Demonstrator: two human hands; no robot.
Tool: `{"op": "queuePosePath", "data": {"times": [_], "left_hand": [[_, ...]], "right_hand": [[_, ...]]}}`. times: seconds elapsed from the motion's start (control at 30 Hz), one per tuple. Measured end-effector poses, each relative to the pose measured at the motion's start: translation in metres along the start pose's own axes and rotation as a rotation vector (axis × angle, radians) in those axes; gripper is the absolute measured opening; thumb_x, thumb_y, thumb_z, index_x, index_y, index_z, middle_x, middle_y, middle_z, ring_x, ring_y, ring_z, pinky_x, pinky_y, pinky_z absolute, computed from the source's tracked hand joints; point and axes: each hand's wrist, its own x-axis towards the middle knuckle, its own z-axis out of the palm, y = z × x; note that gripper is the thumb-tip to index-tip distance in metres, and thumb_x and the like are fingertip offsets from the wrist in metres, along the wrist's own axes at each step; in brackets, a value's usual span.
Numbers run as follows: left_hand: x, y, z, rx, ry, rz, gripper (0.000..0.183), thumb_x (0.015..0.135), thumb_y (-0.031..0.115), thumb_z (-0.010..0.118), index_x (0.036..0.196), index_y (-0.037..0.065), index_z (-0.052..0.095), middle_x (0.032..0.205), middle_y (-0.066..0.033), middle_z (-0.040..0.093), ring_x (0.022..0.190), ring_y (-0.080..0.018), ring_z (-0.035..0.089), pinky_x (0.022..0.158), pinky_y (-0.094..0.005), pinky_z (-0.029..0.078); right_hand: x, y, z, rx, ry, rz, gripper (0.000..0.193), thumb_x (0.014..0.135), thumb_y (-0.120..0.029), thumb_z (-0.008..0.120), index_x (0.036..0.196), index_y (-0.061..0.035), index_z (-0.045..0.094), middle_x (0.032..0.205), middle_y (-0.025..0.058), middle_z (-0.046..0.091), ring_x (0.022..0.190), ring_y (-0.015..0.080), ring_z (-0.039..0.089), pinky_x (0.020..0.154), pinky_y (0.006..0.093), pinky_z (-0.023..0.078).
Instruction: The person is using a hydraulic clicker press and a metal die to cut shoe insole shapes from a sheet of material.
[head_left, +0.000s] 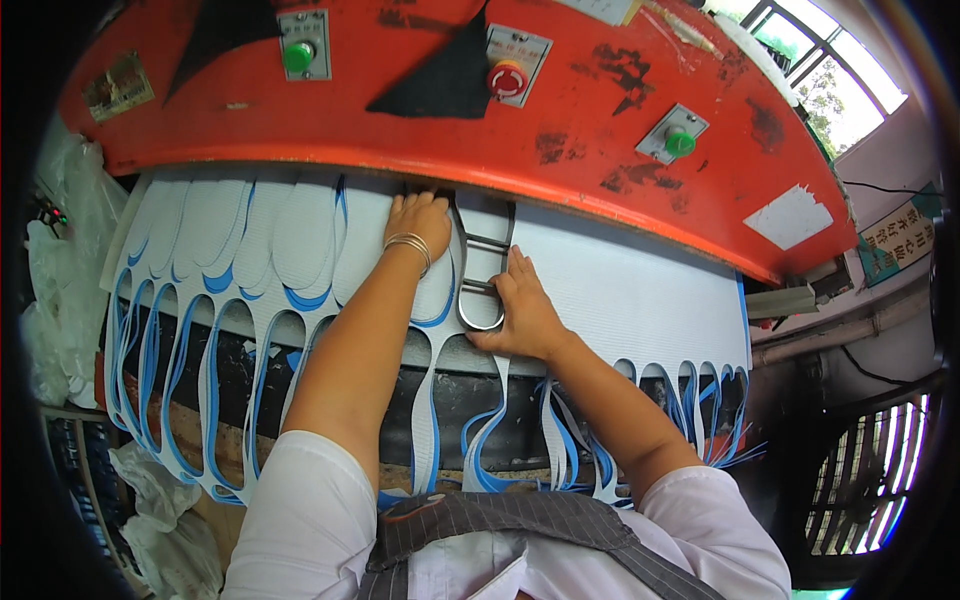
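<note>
A sole-shaped steel cutting die point(484, 241) with crossbars stands on a white ribbed sheet point(620, 270) with blue showing beneath. My right hand point(522, 308) is closed on the die's right side and its rounded near end. Just left of the die, my left hand point(418, 225), with bangles at the wrist, lies with its fingers stretched over the sheet. Its fingertips come close to the red machine's lower edge. Under and beside that hand are long rounded cut-out pieces point(305, 235), still lying in the sheet.
A red machine beam point(420, 140) spans the far side, carrying a green button point(298, 57), a red stop button point(507, 79) and another green button point(680, 142). Looped white and blue offcut strips point(425, 430) hang over the near edge. Clear plastic bags point(70, 280) are at the left.
</note>
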Motion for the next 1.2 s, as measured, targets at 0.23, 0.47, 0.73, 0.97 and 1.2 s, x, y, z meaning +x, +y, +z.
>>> {"op": "queuePosePath", "data": {"times": [0.23, 0.47, 0.73, 0.97, 1.2], "left_hand": [[-0.061, -0.006, -0.030, -0.198, -0.096, 0.082, 0.036, 0.087, 0.034, 0.055, 0.111, 0.010, 0.068, 0.109, -0.0161, 0.067, 0.109, -0.0340, 0.059, 0.102, -0.0448, 0.038], [-0.064, -0.034, -0.176, -0.191, 1.210, 0.149, 0.020, 0.095, 0.015, 0.054, 0.080, 0.004, 0.064, 0.073, -0.0094, 0.054, 0.073, -0.0264, 0.052, 0.067, -0.0397, 0.042], [-0.068, -0.044, -0.219, -0.250, 0.760, 0.092, 0.031, 0.096, 0.019, 0.049, 0.071, 0.003, 0.053, 0.073, -0.0145, 0.053, 0.071, -0.0320, 0.053, 0.066, -0.0433, 0.040], [-0.220, 0.030, -0.130, -0.262, -0.199, 0.072, 0.033, 0.092, 0.029, 0.049, 0.078, 0.005, 0.065, 0.083, -0.0207, 0.064, 0.080, -0.0422, 0.061, 0.074, -0.0497, 0.048], [-0.263, 0.064, -0.106, -0.187, -0.233, 0.064, 0.031, 0.089, 0.024, 0.048, 0.076, 0.003, 0.067, 0.083, -0.0224, 0.066, 0.079, -0.0415, 0.063, 0.076, -0.0503, 0.050]], "right_hand": [[-0.023, -0.003, -0.079, 0.220, 0.137, 0.025, 0.093, 0.063, -0.045, 0.084, 0.136, -0.0042, 0.044, 0.138, 0.0252, 0.045, 0.134, 0.0419, 0.036, 0.111, 0.0488, 0.030], [0.019, 0.031, -0.187, 0.390, 1.047, 0.178, 0.029, 0.088, -0.019, 0.071, 0.102, -0.0027, 0.052, 0.076, 0.0026, 0.051, 0.066, 0.0090, 0.048, 0.059, 0.0230, 0.043], [-0.012, 0.019, -0.214, 0.366, 0.866, 0.361, 0.025, 0.088, -0.020, 0.070, 0.088, -0.0029, 0.052, 0.066, 0.0015, 0.053, 0.062, 0.0096, 0.048, 0.058, 0.0265, 0.044], [-0.120, -0.045, -0.186, 0.156, -0.308, 0.489, 0.039, 0.090, -0.041, 0.061, 0.087, -0.0029, 0.066, 0.080, 0.0203, 0.066, 0.079, 0.0403, 0.063, 0.069, 0.0466, 0.049], [-0.144, -0.073, -0.158, -0.314, -0.671, 0.325, 0.080, 0.091, -0.069, 0.031, 0.079, -0.0016, 0.073, 0.079, 0.0186, 0.069, 0.082, 0.0347, 0.066, 0.092, 0.0440, 0.038]]}}
